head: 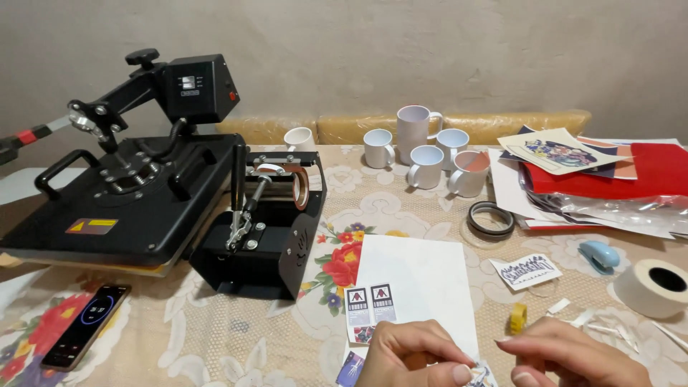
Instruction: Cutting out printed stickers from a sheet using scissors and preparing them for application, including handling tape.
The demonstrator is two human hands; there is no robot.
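Pinching small paper cutout [479, 373] w/ left hand [412, 351], right hand [573, 355] fingers curled beside.

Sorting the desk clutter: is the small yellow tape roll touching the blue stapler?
Apart. The head view shows the yellow tape roll near the right hand, with bare tablecloth plainly between it and the blue stapler.

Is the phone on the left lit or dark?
Lit: the phone lies flat on the tablecloth, screen up, showing a bright ring on a dark display.
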